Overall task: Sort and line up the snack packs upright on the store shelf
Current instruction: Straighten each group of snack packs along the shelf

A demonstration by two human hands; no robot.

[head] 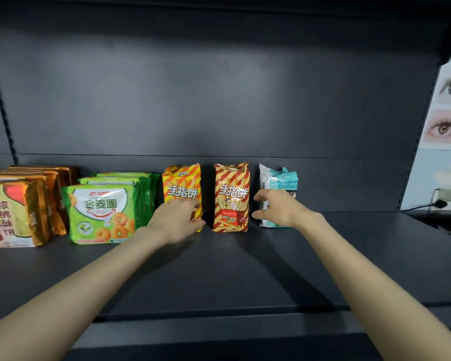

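1. Head view: looking down onto a dark store shelf (245,269), with the snack packs standing in a row toward its back wall.
2. Gripping the lower front of the yellow-striped finger-biscuit pack (181,183) with the left hand (179,217), fingers curled over it and thumb low by its right corner. Pack standing upright, just beside the green ring-biscuit packs (102,212).
3. Grasping the teal-and-white pack (279,178) with the right hand (276,207), thumb and fingertips apparently hooking round its left edge. Pack standing upright at the right end of the row, slightly turned.
4. Standing between the two hands and touched by neither: the red-striped finger-biscuit pack (231,196), set apart from both neighbours.
5. Filing front to back at far left: the orange walnut-cake packs (13,212), then the green ones, both groups already lined up.
6. Judging the handling: probably light, air-puffed film bags, crinkly and slick, tipping over easily. Contents likely brittle, so squeezing hard risking breakage.
7. Judging the hold: taking each pack low on its side edges, near the bottom seam, and sliding it along the shelf. Seeming steadier than lifting by the thin top crimp.
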